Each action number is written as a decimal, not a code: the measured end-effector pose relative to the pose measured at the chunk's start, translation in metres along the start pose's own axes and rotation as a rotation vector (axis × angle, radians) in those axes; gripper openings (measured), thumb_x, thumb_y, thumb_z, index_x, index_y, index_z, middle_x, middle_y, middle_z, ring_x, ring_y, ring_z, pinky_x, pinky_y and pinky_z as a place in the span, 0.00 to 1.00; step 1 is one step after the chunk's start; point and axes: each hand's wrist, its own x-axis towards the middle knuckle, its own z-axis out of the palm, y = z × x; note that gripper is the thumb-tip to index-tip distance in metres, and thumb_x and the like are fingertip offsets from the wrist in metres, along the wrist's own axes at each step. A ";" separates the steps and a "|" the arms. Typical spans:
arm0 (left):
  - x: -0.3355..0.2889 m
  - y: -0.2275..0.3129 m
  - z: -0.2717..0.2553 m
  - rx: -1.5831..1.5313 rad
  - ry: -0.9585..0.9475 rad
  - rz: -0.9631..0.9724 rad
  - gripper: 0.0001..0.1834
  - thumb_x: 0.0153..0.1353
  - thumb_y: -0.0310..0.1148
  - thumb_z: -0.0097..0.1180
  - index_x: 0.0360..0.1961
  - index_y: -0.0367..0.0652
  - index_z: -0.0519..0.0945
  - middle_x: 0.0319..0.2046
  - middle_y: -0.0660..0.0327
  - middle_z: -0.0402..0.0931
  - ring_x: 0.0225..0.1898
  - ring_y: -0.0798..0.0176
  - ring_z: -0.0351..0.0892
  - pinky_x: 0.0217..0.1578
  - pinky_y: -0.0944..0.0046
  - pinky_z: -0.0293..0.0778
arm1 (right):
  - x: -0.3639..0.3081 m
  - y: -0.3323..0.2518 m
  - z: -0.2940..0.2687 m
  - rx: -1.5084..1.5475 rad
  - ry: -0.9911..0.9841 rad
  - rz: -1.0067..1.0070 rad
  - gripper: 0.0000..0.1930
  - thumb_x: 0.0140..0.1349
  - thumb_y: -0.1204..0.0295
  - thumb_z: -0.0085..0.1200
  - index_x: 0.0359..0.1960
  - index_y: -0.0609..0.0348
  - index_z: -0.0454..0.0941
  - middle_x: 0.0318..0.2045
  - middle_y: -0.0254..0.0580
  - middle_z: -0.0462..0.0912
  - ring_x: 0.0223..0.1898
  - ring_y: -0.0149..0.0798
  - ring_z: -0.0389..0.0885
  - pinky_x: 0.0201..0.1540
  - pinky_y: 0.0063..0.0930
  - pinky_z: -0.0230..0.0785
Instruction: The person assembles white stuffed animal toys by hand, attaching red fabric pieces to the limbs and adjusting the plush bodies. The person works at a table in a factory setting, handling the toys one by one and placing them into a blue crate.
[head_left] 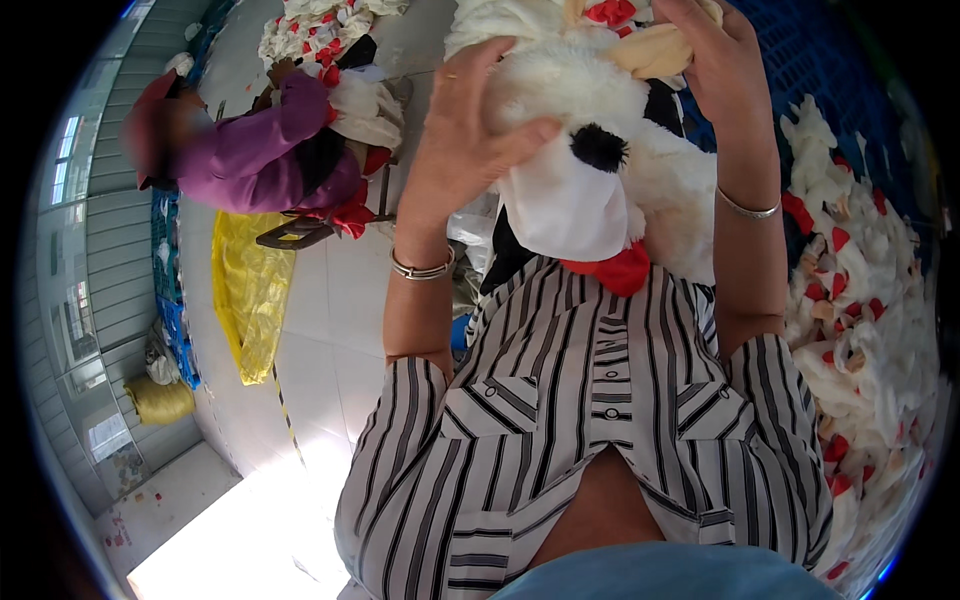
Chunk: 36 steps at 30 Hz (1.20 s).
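In front of my chest is a limp white plush toy skin (565, 205), with a black fuzzy patch (600, 148) and a red piece (618, 270) at its lower end. My left hand (462, 135) grips its left side, the thumb pressed across the white fur and the fingers partly hidden behind it. At the upper right, my right hand (722, 62) pinches a beige ear-shaped flap (652, 52) of the same plush. Black fabric parts show at the plush's left and right edges.
A heap of white plush skins with red and beige parts (855, 330) lies on my right beside blue plastic crates (800, 50). To the left, a person in purple (250, 145) sits handling similar pieces, near a yellow plastic sack (250, 290). Another plush pile (310, 35) lies further off.
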 end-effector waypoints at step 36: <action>0.048 0.014 0.010 -0.372 0.002 -0.201 0.21 0.65 0.45 0.57 0.33 0.32 0.78 0.21 0.62 0.75 0.24 0.73 0.71 0.26 0.68 0.68 | -0.059 -0.016 -0.051 0.029 -0.282 -0.358 0.16 0.71 0.65 0.44 0.35 0.67 0.78 0.27 0.41 0.80 0.25 0.31 0.77 0.30 0.23 0.67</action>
